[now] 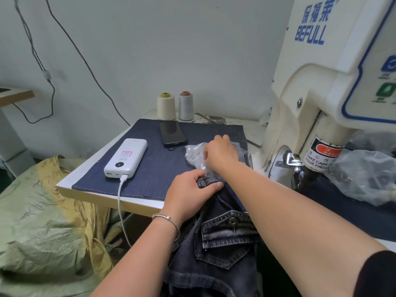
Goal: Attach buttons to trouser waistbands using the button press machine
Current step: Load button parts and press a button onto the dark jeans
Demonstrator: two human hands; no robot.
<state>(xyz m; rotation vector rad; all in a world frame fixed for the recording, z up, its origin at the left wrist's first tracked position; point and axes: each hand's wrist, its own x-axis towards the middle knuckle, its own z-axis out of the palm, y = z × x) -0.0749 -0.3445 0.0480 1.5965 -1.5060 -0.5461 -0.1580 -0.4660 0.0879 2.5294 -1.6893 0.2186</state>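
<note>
While my left hand [188,190] grips the waistband [209,181], my right hand [220,150] digs into the plastic bag [194,154].
Trousers [216,249] hang off table edge [102,197], left of button press machine [317,99]; right fingers curled, hold unclear.

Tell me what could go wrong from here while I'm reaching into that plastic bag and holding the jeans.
The right hand reaches across the left hand into the clear plastic bag; the bag could slide or spill. The left hand grips only the waistband edge of the jeans, which hang off the table and may slip. The press head carries a finger warning.
</note>
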